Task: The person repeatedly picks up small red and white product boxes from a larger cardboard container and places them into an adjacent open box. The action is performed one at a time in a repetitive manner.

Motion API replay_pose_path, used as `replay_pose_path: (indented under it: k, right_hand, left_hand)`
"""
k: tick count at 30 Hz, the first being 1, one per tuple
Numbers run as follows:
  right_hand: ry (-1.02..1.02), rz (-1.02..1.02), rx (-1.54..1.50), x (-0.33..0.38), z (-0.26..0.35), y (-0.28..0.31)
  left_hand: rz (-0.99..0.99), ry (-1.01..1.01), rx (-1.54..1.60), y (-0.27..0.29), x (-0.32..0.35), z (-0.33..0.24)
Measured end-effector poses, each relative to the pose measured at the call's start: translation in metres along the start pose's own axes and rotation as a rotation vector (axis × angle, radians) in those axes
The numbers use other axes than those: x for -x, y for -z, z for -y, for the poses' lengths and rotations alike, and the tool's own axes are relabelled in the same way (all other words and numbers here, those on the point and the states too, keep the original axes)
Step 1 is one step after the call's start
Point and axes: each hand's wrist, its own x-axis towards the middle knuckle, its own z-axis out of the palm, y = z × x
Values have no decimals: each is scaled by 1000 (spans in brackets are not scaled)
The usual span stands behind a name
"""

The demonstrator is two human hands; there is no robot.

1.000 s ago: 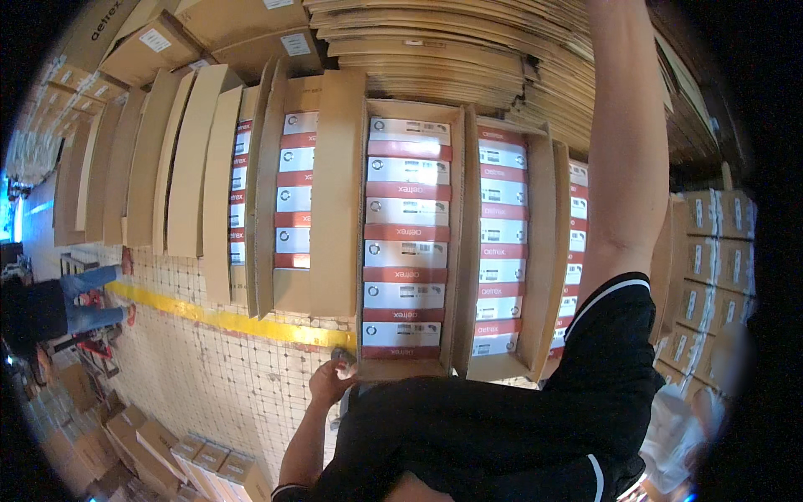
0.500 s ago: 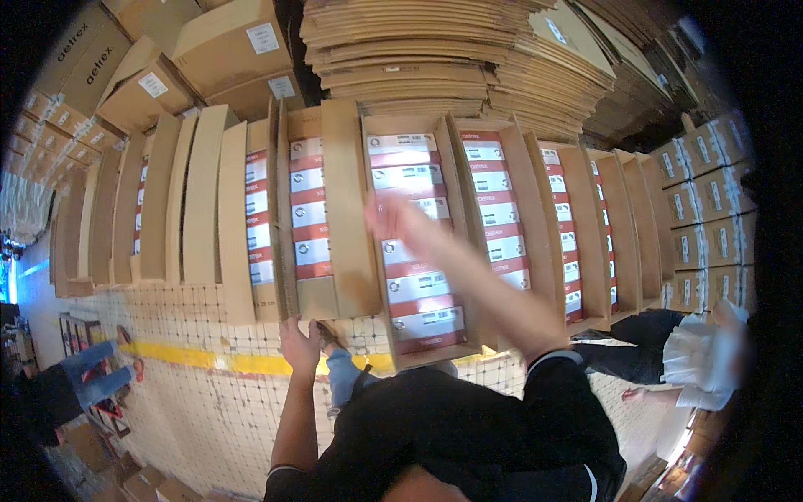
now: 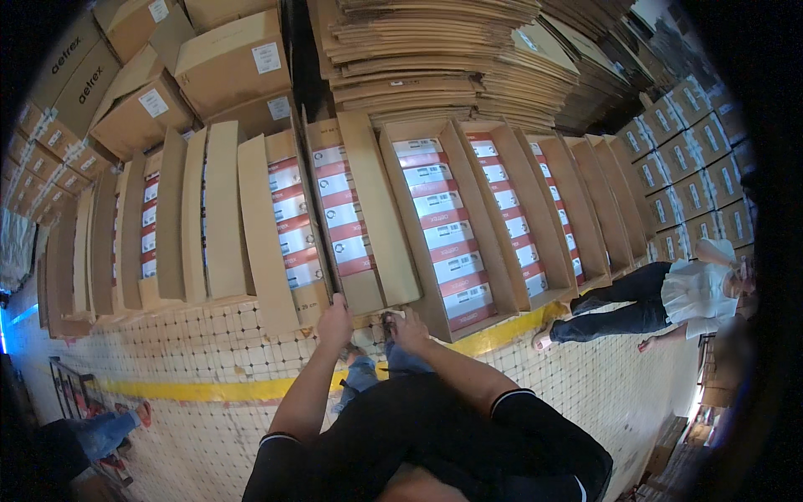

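Before me stands an open long carton [image 3: 361, 294] holding a row of white-and-red boxes [image 3: 341, 214]. Its right side flap [image 3: 381, 209] is folded partly over the contents. My left hand [image 3: 335, 326] is closed at the carton's near left corner, thumb up along the edge. At the near end, toward the right, my right hand [image 3: 410, 333] has its fingers curled against the carton's lower edge; they are partly hidden. A similar open carton [image 3: 447, 226] with white-and-red boxes stands to the right, its flaps upright.
More open cartons [image 3: 272, 226] line up on both sides. Flattened cardboard [image 3: 418, 50] is stacked behind, with closed cartons [image 3: 230, 63] at the back left and taped cartons [image 3: 694, 167] at the right. A person [image 3: 652, 305] stands at the right, another [image 3: 92, 439] at the lower left.
My right hand has come down from above the carton's flap to its near end. My left hand has closed at the near left corner. The view has shifted.
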Motion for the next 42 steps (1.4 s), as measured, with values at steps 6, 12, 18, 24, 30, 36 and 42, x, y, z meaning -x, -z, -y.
replay_pose_path:
  k: [6, 12, 18, 24, 30, 36, 42]
  right_hand:
    - [260, -197, 403, -35, 37, 16]
    - [60, -97, 479, -39, 30, 59]
    - [31, -196, 276, -10, -22, 102]
    - [45, -124, 388, -24, -25, 81]
    - [219, -81, 310, -31, -49, 109]
    - [601, -375, 122, -18, -41, 203]
    - [508, -420, -62, -6, -3, 262]
  left_hand:
    - [35, -74, -22, 3, -3, 17]
    - [75, 44, 41, 6, -3, 26]
    - [116, 126, -22, 21, 4, -7]
    - [232, 161, -144, 13, -9, -21]
    - [182, 19, -218, 13, -15, 12]
    - [8, -163, -103, 101, -13, -21]
    - [-89, -224, 43, 160, -33, -48]
